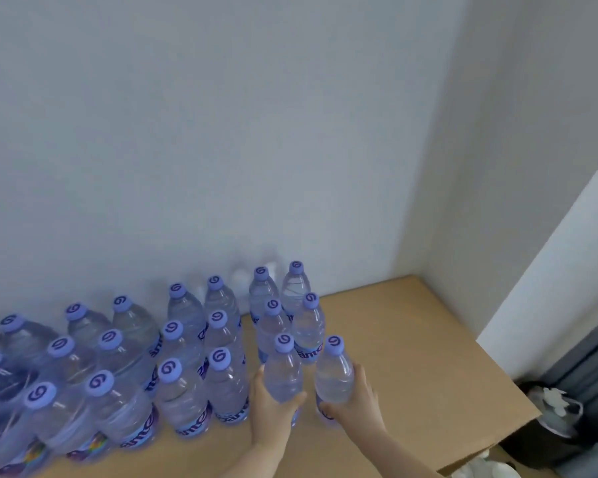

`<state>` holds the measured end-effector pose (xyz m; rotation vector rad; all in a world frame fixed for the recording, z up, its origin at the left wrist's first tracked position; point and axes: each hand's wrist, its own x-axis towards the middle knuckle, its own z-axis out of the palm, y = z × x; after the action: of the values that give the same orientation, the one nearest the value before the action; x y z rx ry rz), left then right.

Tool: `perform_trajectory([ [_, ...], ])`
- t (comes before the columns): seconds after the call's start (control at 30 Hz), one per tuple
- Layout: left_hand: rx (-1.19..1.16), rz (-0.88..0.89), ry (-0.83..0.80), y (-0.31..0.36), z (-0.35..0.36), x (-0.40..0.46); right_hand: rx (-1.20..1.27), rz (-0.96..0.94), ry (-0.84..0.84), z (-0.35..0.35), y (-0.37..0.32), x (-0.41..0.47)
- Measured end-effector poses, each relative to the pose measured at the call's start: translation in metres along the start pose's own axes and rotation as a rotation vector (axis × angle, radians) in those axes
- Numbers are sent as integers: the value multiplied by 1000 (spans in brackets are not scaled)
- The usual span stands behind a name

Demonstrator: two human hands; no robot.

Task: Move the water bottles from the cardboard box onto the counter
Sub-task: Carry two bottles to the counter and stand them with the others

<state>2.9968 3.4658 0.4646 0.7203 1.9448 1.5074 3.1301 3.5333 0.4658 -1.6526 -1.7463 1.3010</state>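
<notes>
Both forearms reach forward from the lower edge of the view over the tan bench point(411, 339), each hand wrapped around an upright water bottle. The left hand point(271, 414) grasps the left bottle point(283, 370) around its lower body, fingers curled round the far side and thumb across the front. The right hand point(358, 400) grasps the right bottle point(334, 370) likewise, fingers point(361, 372) curling round its right side. The two bottles stand just beside each other, at the right-hand end of the rows of bottles point(125, 367) that already stand on the bench along the white wall point(221, 132), all with purple caps. Whether the held bottles' bases touch the bench cannot be told. Beyond the bench's right edge, lower down, a dark bin point(549, 429) holds crumpled white paper.
</notes>
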Motion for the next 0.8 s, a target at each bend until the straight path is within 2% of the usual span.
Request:
perform_trajectory([
  [0.13,-19,41,71,2,14,-3,-30,-72,-116,1,4,24],
  [0.37,7,-81,214,-1,37,-12,11,-116,-191,1,25,38],
  [0.47,-57,-145,300,1,40,-16,2,-120,-232,0,28,44],
  [0.57,-122,-188,265,-5,33,-18,-40,-139,-277,-2,24,48],
  [0.8,-196,-58,156,0,25,-14,-84,-161,-258,8,11,48],
])
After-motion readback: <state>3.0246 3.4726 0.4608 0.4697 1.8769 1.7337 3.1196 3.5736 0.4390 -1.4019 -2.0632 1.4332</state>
